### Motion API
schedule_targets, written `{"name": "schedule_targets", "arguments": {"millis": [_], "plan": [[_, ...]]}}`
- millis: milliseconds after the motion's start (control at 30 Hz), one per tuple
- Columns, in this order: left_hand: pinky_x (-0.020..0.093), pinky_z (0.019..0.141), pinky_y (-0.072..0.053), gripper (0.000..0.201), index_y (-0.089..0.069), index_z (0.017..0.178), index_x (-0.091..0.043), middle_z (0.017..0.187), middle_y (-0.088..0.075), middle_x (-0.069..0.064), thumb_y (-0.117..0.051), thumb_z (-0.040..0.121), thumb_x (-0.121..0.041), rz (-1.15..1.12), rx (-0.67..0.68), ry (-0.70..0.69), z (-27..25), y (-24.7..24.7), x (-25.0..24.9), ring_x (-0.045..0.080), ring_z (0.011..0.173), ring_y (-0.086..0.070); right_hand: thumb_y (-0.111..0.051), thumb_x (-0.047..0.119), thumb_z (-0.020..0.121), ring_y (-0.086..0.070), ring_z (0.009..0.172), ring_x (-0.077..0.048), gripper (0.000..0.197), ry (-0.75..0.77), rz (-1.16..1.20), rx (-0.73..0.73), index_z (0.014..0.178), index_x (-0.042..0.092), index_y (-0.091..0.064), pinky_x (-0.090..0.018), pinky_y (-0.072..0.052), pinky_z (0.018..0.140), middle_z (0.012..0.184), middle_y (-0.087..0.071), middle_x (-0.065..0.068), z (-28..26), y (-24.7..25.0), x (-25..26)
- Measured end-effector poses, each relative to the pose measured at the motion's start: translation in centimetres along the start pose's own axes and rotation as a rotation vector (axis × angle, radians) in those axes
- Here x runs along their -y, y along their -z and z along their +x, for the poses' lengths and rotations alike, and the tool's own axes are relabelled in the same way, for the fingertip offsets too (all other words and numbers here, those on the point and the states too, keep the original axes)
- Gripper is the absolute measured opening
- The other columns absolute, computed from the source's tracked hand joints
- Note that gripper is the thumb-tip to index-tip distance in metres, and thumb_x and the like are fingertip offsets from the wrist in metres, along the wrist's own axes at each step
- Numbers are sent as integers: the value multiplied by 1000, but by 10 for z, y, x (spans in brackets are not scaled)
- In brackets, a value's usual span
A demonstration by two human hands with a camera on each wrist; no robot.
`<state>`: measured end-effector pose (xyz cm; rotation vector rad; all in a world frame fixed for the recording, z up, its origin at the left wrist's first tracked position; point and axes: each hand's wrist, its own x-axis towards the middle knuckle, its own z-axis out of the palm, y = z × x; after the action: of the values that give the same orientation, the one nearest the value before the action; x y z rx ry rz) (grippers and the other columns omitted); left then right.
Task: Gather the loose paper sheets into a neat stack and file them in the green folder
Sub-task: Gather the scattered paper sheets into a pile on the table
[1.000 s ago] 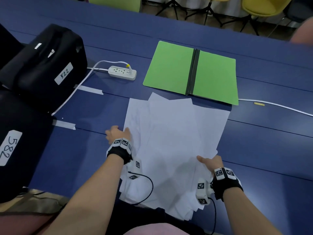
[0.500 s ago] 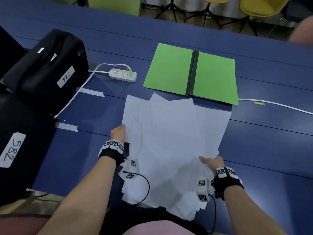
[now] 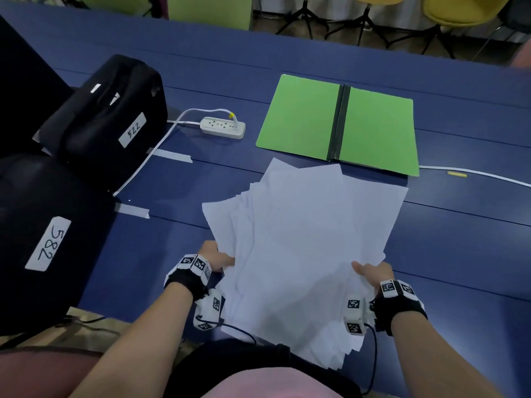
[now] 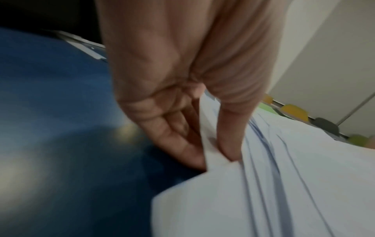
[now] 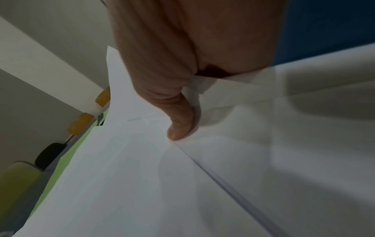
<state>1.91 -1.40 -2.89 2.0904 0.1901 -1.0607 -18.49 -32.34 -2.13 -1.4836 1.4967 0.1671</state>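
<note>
Blue table (image 3: 459, 254) — each hand, left (image 3: 214, 255) and right (image 3: 373, 272), apparently pinches the fanned paper sheets (image 3: 301, 239); chairs (image 3: 459, 10) beyond.

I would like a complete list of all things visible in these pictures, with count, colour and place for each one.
loose white paper sheets: many, white, fanned pile at the near table edge
green card folder: one, green with a dark spine, lying open beyond the sheets
blue table: one, dark blue, under everything
white power strip: one, white, left of the folder
black bags: two, black, far left, labelled 522 and 582
tape strips: two, pale, on the table near the bags
white cable: one, right of the folder
chairs: several, yellow and green, behind the table
left hand: pinches the pile's left edge
right hand: grips the pile's right edge
</note>
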Motion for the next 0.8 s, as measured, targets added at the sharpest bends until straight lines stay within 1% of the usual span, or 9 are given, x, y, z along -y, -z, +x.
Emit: {"name": "schedule_targets", "arguments": {"millis": [133, 200, 300, 400, 433, 500, 600, 700, 800], "plan": [[31, 70, -60, 15, -59, 81, -3, 79, -65, 13, -74, 77, -1, 56, 167, 89, -6, 9, 4, 22, 74, -64, -67, 8, 85, -55, 111, -38, 48, -5, -11, 9, 123, -14, -49, -37, -40, 81, 127, -56, -25, -1, 2, -1], [32, 75, -59, 18, -65, 93, -1, 93, -68, 16, -74, 79, -6, -99, 51, 31, -1, 16, 4, 24, 82, -64, -67, 8, 85, -56, 105, -36, 48, 3, -24, 6, 123, -15, -48, -35, -39, 79, 126, -56, -26, -2, 3, 0], [32, 78, -56, 30, -61, 110, 1, 111, -67, 19, -71, 82, -6, -569, -236, -52, 14, 31, -1, 26, 93, -64, -66, 10, 86, -49, 90, -28, 48, 8, -68, 21, 122, -15, -48, -34, -38, 77, 121, -58, -26, -2, 4, -2], [28, 79, -52, 39, -60, 119, -6, 114, -69, 10, -71, 83, -17, -705, -58, -67, 20, 45, -16, 23, 99, -66, -68, 16, 86, -52, 93, -31, 53, -14, -107, 42, 126, -12, -47, -34, -40, 78, 114, -57, -21, 0, 9, -5], [29, 81, -53, 37, -60, 118, -7, 111, -69, 9, -71, 84, -16, -688, -33, -82, 20, 47, -23, 23, 98, -66, -69, 20, 85, -54, 95, -32, 56, -31, -115, 54, 126, -12, -47, -36, -43, 79, 112, -57, -20, 2, 12, -7], [32, 81, -54, 27, -61, 108, -8, 99, -67, 10, -70, 82, -7, -590, -147, -116, 27, 47, -32, 25, 91, -65, -71, 24, 83, -54, 89, -31, 60, -59, -143, 72, 125, -12, -48, -36, -44, 75, 103, -56, -17, 4, 16, -9], [27, 68, -47, 13, -61, 79, -13, 74, -57, 7, -72, 73, -6, -69, -353, -151, 34, 43, -36, 20, 71, -54, -73, 24, 81, -53, 89, -29, 62, -79, -141, 87, 126, -10, -48, -34, -41, 74, 103, -56, -15, 8, 18, -13], [26, 57, -40, 15, -53, 60, -14, 60, -50, 6, -67, 64, -11, 255, -254, -76, 37, 42, -29, 21, 57, -46, -71, 23, 84, -52, 91, -28, 59, -75, -144, 68, 127, -11, -48, -33, -40, 77, 110, -58, -18, 9, 20, -14], [23, 50, -46, 16, -58, 62, -9, 55, -60, 9, -66, 74, -1, 324, -80, 6, 27, 43, -24, 21, 48, -59, -58, 29, 92, -52, 104, -32, 57, -98, -133, 47, 130, -11, -44, -35, -42, 87, 125, -52, -21, 4, 24, -12]]}}
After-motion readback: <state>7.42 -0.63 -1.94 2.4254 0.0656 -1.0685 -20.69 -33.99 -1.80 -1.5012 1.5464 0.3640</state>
